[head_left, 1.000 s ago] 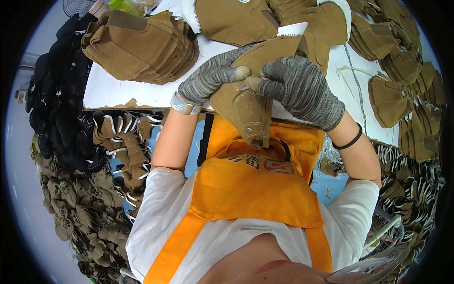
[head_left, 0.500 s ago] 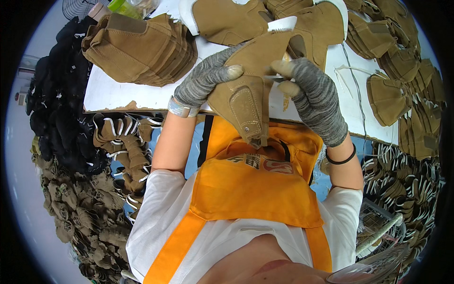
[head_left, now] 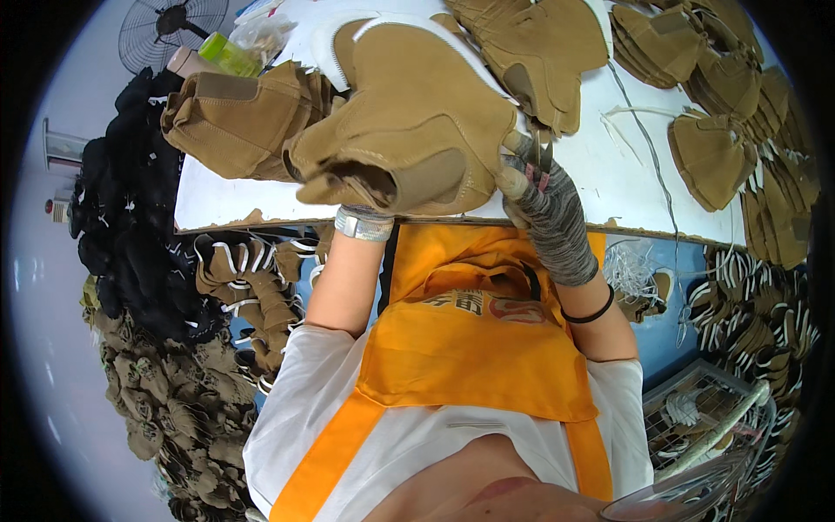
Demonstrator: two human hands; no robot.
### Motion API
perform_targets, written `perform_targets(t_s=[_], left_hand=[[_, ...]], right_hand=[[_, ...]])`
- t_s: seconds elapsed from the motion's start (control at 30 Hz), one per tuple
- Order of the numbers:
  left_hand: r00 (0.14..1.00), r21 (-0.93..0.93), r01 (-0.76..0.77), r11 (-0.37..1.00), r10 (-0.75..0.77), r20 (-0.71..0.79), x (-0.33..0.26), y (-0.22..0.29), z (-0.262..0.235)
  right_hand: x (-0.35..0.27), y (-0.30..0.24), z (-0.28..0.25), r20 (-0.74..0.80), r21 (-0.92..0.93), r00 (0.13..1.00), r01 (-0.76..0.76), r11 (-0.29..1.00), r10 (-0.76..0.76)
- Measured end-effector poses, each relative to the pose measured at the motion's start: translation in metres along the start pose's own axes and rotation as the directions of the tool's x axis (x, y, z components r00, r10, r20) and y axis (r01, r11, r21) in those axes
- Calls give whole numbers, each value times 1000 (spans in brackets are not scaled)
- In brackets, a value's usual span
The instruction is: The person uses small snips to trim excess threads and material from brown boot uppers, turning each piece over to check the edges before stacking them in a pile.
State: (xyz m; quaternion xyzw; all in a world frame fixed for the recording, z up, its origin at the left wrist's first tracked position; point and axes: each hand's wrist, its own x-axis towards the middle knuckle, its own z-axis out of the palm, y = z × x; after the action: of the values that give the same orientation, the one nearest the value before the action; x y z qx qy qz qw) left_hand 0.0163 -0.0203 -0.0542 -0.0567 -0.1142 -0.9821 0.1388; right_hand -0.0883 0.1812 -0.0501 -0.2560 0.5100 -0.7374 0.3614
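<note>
A tan suede boot upper (head_left: 426, 113) with a white-lined edge is held up over the near edge of the table, its dark opening toward me. My left hand (head_left: 370, 210), in a grey knit glove, supports it from beneath; the upper hides the fingers. My right hand (head_left: 548, 204), in a matching glove with bare fingertips, is closed around small metal thread snips (head_left: 544, 157), blades pointing away. Its thumb and fingertip are beside the upper's right edge; whether they touch it is unclear.
The white table (head_left: 609, 183) carries stacked tan uppers (head_left: 230, 126) at left, another boot upper (head_left: 539, 56) behind, and more piles (head_left: 713, 161) at right. A dark cable (head_left: 648, 139) crosses it. Black pieces (head_left: 130, 200) hang at left; a wire basket (head_left: 696, 409) stands lower right.
The upper now lies broadside with its opening toward me, where before one hung upright between both hands. My left hand has gone beneath it. My right hand has moved slightly lower.
</note>
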Motion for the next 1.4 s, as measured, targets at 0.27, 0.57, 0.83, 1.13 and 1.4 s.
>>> perform_targets(t_s=[0.27,0.57,0.83,1.13,1.4], left_hand=[[965,502,-118,857,218,-145,14,-12,-24],[935,529,-146,836,291,-202,5,-13,-34],[937,841,-257,476,337,96,7,-7,-46],[847,942,-133,-308,459,269,5,-3,-26],[965,-526,48,849,96,244,18,25,-15]], right_hand=[[-2,-21,16,-47,-50,990,132,990,-134],[3,-7,20,-123,175,992,15,985,6],[-5,-3,4,-86,207,988,-109,972,129],[-8,12,1,-114,196,990,-59,979,83],[-7,0,12,36,81,996,84,993,-87]])
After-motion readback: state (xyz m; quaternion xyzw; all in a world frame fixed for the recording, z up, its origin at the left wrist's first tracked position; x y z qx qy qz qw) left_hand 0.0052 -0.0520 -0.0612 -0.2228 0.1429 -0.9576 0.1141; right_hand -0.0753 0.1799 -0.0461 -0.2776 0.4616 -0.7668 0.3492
